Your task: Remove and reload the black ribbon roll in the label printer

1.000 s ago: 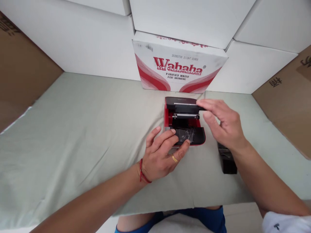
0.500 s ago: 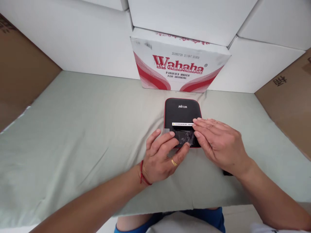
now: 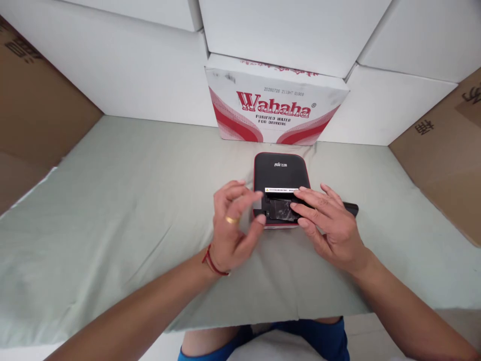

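Note:
A small black device with a red rim [image 3: 281,173] lies shut on the pale green cloth, with a white label strip and crinkled clear film on its near part. My right hand [image 3: 326,228] rests on the device's near right corner, fingers stretched flat over the film. My left hand [image 3: 231,230] hovers at the near left corner with fingers loosely bent and apart, slightly blurred. Its thumb touches the device's front edge, beside a small grey tab [image 3: 257,202]. Neither hand holds anything.
A flat black object [image 3: 350,208] pokes out behind my right hand. The cloth-covered table [image 3: 124,200] is walled by white boxes, a red-and-white "Wahaha" carton [image 3: 276,108] right behind the device, and brown cartons [image 3: 443,160] at both sides. The table's near edge is just before my lap.
A second ago the lid stood open under my right hand; it is now shut. My left hand has lifted its fingers off the device, and my right hand lies flat on its front.

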The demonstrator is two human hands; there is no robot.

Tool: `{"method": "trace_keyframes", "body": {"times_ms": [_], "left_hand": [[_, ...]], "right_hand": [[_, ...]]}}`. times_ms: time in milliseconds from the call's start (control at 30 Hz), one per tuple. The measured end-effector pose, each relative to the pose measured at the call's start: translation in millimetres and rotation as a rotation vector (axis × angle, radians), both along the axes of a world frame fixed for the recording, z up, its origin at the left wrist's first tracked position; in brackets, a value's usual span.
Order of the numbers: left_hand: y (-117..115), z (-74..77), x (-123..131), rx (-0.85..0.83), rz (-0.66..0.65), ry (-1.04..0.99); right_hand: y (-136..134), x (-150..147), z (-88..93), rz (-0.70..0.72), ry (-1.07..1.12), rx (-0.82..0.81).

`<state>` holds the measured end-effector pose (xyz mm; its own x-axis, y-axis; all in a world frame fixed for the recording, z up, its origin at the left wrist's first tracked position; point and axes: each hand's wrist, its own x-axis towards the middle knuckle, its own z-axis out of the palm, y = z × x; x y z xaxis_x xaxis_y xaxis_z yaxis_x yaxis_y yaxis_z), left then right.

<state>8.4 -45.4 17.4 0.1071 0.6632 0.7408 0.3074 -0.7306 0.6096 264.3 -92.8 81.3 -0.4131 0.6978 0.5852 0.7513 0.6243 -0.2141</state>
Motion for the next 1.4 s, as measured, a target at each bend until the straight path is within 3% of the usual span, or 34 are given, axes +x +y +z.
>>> {"method": "trace_keyframes", "body": {"times_ms": [200, 333, 500, 733, 867, 967, 1100, 1200, 1300, 1400], "left_hand": [[28, -9.8, -7, -0.62, -0.262, -0.403], [34, -4.4, -4, -0.84, -0.426, -0.519], [37, -3.4, -1, -0.88, -0.466, -0.581], [37, -16.7, 0, -0.892, -0.547, -0.55], [40, -27.1, 0, -0.824, -0.53, -0.46], [42, -34.8, 4, -0.769, -0.521, -0.464], [41, -42.1, 12, -0.709, -0.51, -0.51], [41, -43.5, 14, -0.719, -0.492, -0.534], [42, -43.1, 15, -0.747, -0.513, -0.541], [44, -43.1, 15, -0.756, -0.532, -0.528]], "right_hand": [[3, 1, -1.7, 0.023, 0.052, 0.016], [3, 3, -3.5, 0.041, 0.068, 0.063], [-1, 6, -7.0, 0.007, 0.054, 0.186], [0, 5, -2.6, 0.026, 0.007, 0.207], [4, -1, 6.1, 0.104, 0.041, 0.149], [10, -6, 21.2, 0.159, 0.071, 0.019], [37, -16, 52.3, -0.055, 0.009, -0.248], [71, -29, 66.6, -0.205, -0.265, -0.413], [105, -45, 62.7, -0.297, -0.565, -0.481], [124, -59, 49.4, -0.298, -0.656, -0.501]]}}
